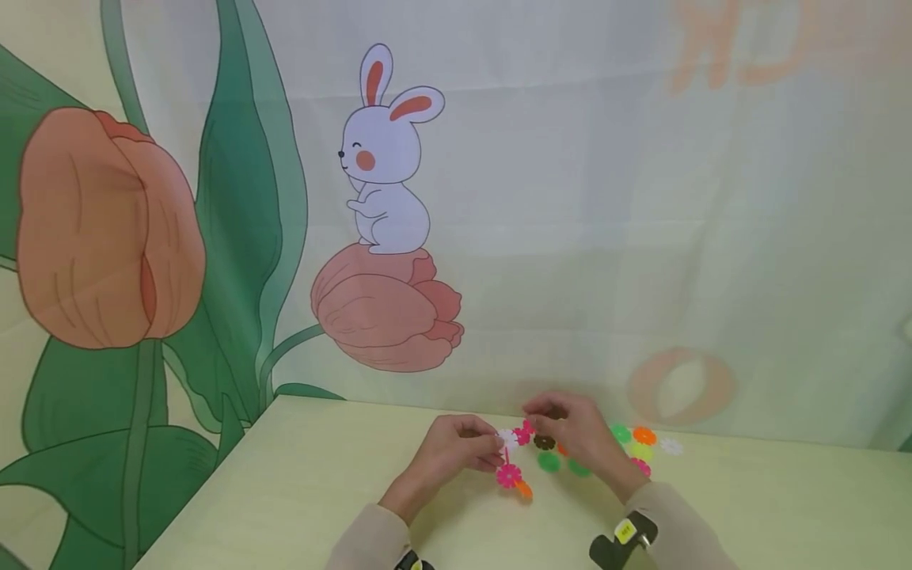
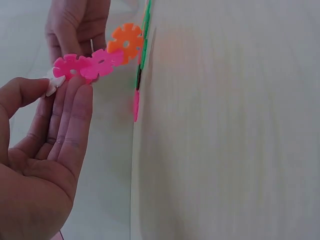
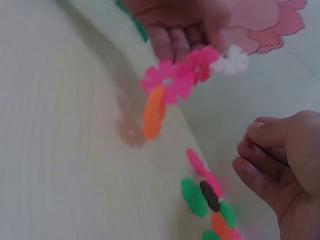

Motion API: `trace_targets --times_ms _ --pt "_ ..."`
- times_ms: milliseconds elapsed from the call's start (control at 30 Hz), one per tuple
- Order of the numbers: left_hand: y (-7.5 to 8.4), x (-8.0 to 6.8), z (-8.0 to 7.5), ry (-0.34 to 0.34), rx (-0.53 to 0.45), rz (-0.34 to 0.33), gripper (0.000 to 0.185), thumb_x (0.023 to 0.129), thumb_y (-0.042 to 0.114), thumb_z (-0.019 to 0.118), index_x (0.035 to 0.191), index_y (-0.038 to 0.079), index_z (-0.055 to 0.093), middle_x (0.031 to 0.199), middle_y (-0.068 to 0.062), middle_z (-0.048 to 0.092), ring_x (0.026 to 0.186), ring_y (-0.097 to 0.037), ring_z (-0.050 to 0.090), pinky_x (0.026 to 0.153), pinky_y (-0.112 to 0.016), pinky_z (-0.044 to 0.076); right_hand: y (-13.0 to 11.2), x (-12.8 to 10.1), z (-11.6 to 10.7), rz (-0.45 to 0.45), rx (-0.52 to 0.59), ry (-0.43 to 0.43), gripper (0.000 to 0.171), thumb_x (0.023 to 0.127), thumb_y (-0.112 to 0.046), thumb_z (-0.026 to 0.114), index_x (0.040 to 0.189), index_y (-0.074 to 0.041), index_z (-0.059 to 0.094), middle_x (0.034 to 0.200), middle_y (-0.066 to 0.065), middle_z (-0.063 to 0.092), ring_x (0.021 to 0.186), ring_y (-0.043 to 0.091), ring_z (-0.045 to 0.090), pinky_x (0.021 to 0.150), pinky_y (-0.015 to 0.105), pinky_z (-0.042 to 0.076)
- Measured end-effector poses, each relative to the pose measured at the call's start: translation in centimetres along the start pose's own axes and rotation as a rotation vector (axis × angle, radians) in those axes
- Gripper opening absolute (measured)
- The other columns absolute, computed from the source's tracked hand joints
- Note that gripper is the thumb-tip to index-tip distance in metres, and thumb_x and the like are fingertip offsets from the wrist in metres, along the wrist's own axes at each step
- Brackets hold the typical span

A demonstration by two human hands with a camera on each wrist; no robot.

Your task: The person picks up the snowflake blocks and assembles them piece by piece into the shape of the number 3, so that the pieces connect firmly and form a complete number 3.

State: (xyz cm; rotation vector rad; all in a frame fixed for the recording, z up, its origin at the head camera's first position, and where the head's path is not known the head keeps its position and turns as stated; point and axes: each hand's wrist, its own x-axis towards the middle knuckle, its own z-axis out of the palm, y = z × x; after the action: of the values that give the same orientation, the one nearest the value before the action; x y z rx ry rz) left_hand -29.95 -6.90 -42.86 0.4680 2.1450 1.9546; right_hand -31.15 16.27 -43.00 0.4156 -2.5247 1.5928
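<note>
My left hand (image 1: 456,453) pinches a white snowflake disc (image 2: 55,86) at one end of a short joined chain. Two pink snowflake discs (image 3: 167,82) follow it, and an orange snowflake disc (image 3: 154,115) hangs at the far end, above the table. Beside it, my right hand (image 3: 287,167) hovers over the loose discs with fingers loosely bent; nothing shows between them. Near its fingertips lie pink discs (image 3: 196,162) and a brown disc (image 1: 545,442). Green discs (image 1: 549,461) lie just below that hand in the head view.
More discs lie right of my right hand: a green one (image 1: 621,433), an orange one (image 1: 644,435), a yellow one (image 1: 641,451) and a white one (image 1: 671,446). A printed cloth backdrop (image 1: 541,198) rises behind the pale table (image 1: 285,491).
</note>
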Motion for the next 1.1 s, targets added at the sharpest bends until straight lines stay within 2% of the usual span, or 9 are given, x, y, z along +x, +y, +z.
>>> trace_targets --times_ms 100,200,333,567,733,933,1100 --pt "-0.1 0.0 -0.1 0.002 0.001 -0.004 0.015 0.097 0.009 0.077 0.100 -0.006 0.073 0.087 -0.013 0.076 0.078 -0.026 0.077 0.077 -0.039 0.066 0.9 0.8 0.3 -0.005 -0.141 -0.020 0.014 0.098 -0.001 0.075 0.111 -0.001 0.078 0.100 0.007 0.076 0.090 0.022 0.070 0.083 0.037 0.063" --pt "-0.2 -0.1 -0.1 0.006 -0.004 -0.009 0.015 0.096 0.009 0.077 0.100 -0.006 0.073 0.086 -0.013 0.076 0.077 -0.025 0.076 0.077 -0.039 0.067 1.6 1.6 0.5 -0.019 -0.264 -0.052 0.014 0.095 -0.001 0.077 0.109 -0.003 0.079 0.099 0.001 0.076 0.091 0.019 0.068 0.086 0.038 0.062" --pt "-0.4 0.0 -0.2 0.005 -0.012 -0.009 0.014 0.096 0.007 0.078 0.100 -0.006 0.074 0.086 -0.014 0.076 0.077 -0.025 0.076 0.077 -0.040 0.067 2.1 2.4 0.8 -0.058 -0.360 -0.118 0.014 0.093 -0.002 0.080 0.107 -0.001 0.080 0.097 0.001 0.074 0.088 0.019 0.065 0.086 0.041 0.061" --pt "-0.4 0.1 -0.2 0.006 -0.022 0.001 0.012 0.095 0.004 0.078 0.101 -0.006 0.075 0.087 -0.014 0.076 0.076 -0.023 0.075 0.076 -0.040 0.067 2.1 3.4 1.2 -0.154 -0.495 -0.206 0.010 0.087 -0.011 0.088 0.093 -0.007 0.080 0.084 -0.005 0.068 0.079 0.014 0.057 0.076 0.031 0.055" --pt "-0.3 0.1 -0.1 0.013 -0.019 0.003 0.012 0.095 0.004 0.078 0.100 -0.006 0.074 0.087 -0.013 0.076 0.077 -0.023 0.076 0.077 -0.040 0.067 2.1 3.4 1.3 -0.134 -0.514 -0.212 0.011 0.086 -0.008 0.088 0.086 -0.008 0.077 0.079 -0.005 0.064 0.075 0.013 0.055 0.072 0.029 0.053" --pt "-0.3 0.1 -0.1 0.020 -0.008 0.005 0.013 0.095 0.005 0.079 0.100 -0.006 0.075 0.087 -0.013 0.076 0.078 -0.026 0.077 0.077 -0.039 0.067 1.7 3.0 1.6 -0.025 -0.456 -0.181 0.020 0.085 -0.006 0.090 0.093 -0.008 0.071 0.084 -0.002 0.062 0.078 0.016 0.056 0.073 0.030 0.054" --pt "-0.3 0.1 -0.1 0.022 0.001 0.006 0.013 0.096 0.006 0.078 0.101 -0.006 0.075 0.087 -0.012 0.076 0.079 -0.028 0.077 0.077 -0.038 0.066 1.9 2.1 1.5 -0.044 -0.376 -0.133 0.023 0.085 -0.002 0.088 0.091 -0.009 0.066 0.086 -0.001 0.061 0.080 0.017 0.056 0.073 0.032 0.053"
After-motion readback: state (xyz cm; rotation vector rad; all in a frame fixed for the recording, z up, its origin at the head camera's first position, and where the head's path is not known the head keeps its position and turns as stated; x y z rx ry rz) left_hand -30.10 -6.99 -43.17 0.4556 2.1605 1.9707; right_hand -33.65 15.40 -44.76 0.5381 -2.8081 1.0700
